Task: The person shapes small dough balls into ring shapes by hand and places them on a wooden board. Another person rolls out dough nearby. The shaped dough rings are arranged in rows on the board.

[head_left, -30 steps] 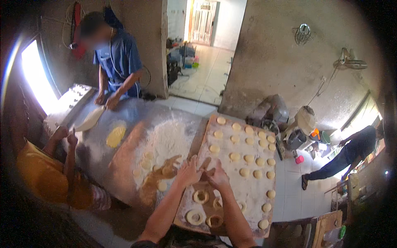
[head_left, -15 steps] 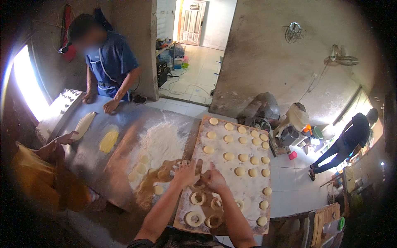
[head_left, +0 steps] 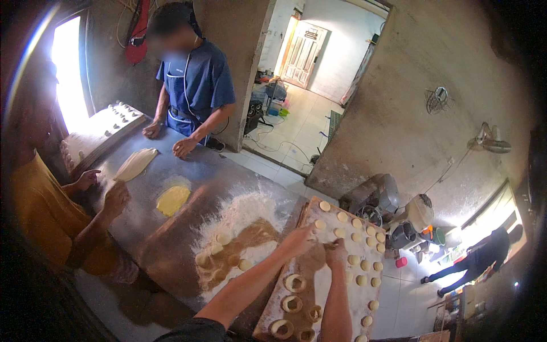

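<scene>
- The left hand [head_left: 300, 239] and right hand [head_left: 336, 253] have just moved up the board [head_left: 360, 302] toward its far end; the handling now seems to be among the dough discs [head_left: 361, 280], past the dough rings [head_left: 295, 283].
- The left hand is over the board's far left part, its fingers reaching forward beside a pale disc, loosely extended; whether it has hold of anything, I cannot tell.
- The right hand is over the board just right of the left one, fingers partly bent, with a disc just beyond them (too small and blurred here to judge a grip, or how wide the fingers are parted).
- The rings lie in the board's near left corner; the discs stand in rows across its far half and down its right edge.
- Half a second ago, a third disc showed in the board's leftmost row; it is now out of sight, probably under the left hand. The rings look to lie as they did.
- Left of the board, past the flour heap [head_left: 253, 208] on the table [head_left: 213, 171], a yellow-clad co-worker's hand [head_left: 117, 196] seems drawn back from the long dough piece [head_left: 137, 164] it was touching.
</scene>
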{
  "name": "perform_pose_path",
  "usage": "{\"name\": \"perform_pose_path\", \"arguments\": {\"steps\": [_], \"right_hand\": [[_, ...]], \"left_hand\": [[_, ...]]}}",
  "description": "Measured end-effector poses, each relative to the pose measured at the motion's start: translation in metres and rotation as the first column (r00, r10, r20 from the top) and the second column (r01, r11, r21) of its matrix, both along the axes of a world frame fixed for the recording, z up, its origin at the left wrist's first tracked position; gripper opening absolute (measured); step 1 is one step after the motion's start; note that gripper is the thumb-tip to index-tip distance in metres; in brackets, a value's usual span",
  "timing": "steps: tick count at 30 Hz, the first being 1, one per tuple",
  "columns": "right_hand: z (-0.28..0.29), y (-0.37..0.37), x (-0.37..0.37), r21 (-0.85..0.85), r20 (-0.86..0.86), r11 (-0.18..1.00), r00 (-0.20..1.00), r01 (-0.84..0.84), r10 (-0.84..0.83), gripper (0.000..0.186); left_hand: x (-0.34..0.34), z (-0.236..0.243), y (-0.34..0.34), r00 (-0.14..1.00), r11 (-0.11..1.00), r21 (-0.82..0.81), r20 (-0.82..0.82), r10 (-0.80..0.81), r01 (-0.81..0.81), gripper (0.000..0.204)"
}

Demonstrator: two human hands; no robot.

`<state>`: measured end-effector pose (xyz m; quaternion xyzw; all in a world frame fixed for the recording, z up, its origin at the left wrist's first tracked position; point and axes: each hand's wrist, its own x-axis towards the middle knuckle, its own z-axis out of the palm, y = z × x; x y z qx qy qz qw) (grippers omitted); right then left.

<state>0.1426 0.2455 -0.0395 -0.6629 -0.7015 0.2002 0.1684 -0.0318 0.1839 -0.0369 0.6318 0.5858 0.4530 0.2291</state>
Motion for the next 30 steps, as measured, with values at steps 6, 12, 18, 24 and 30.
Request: {"name": "perform_pose_path", "arguments": {"steps": [6, 12, 18, 24, 30], "right_hand": [[-0.058, -0.002, -0.145, 0.005, -0.412, 0.794, 0.723, -0.607, 0.555, 0.036], [-0.056, -0.027, -0.241, -0.143, 0.204, 0.811, 0.785, -0.567, 0.585, 0.04], [-0.058, -0.019, -0.22, -0.165, -0.28, 0.775, 0.783, -0.61, 0.556, 0.037], [-0.009, -0.049, -0.196, -0.079, -0.755, 0.725, 0.516, -0.684, 0.405, 0.041], [-0.003, -0.067, -0.214, 0.612, 0.022, 0.706, 0.901, -0.355, 0.434, 0.05]], "left_hand": [[-0.136, -0.064, -0.071, 0.939, 0.955, -0.257, -0.34, 0.052, -0.146, 0.031], [-0.165, -0.063, -0.113, 0.877, 0.907, -0.13, -0.339, 0.34, -0.402, 0.029], [-0.189, -0.041, -0.102, 0.948, 0.893, -0.319, -0.073, 0.309, -0.316, 0.03], [-0.18, 0.016, -0.117, 0.904, 0.964, -0.217, 0.364, 0.224, -0.151, 0.03], [-0.154, 0.031, -0.117, 0.967, 0.965, -0.098, 0.055, 0.249, -0.243, 0.035]]}}
